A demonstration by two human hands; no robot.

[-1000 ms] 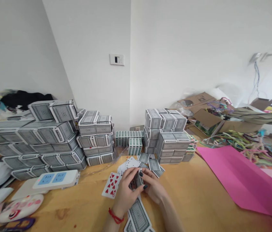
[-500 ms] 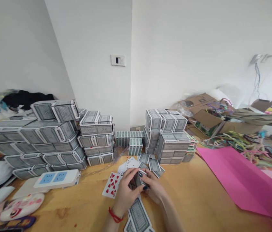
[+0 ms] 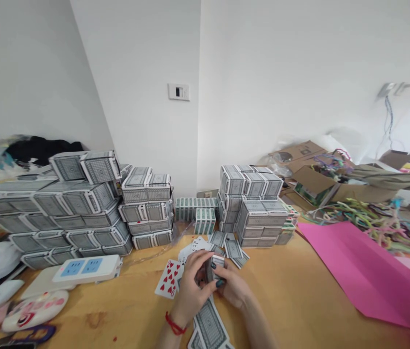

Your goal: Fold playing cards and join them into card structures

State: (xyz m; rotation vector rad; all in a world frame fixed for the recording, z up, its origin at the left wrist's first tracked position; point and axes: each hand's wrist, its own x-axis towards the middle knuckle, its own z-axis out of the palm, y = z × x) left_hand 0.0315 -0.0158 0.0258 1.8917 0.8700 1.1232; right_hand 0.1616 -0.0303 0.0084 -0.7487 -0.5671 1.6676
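Note:
My left hand (image 3: 189, 287) and my right hand (image 3: 236, 287) are curled round a small block of folded playing cards (image 3: 218, 261), just above the table. Thumbs and fingers press on its sides; part of it is hidden behind them. Under my wrists lie loose grey-backed cards (image 3: 210, 324), face down. A nine of hearts (image 3: 168, 279) lies face up left of my left hand. Beyond my fingers are a fan of face-up cards (image 3: 194, 245) and several face-down cards (image 3: 232, 248).
Blocks built of folded cards stand in stacks on the left (image 3: 88, 198), mid-left (image 3: 146, 188) and right (image 3: 263, 213), with green-backed blocks (image 3: 205, 221) between. A power strip (image 3: 83, 268) lies left. To the right are pink paper (image 3: 365, 271), pipe cleaners (image 3: 375, 218) and an open cardboard box (image 3: 316, 184).
My fingers have shifted slightly on the folded cards, and the block is turned a little so more of its white edge shows. The loose cards and stacks stay put.

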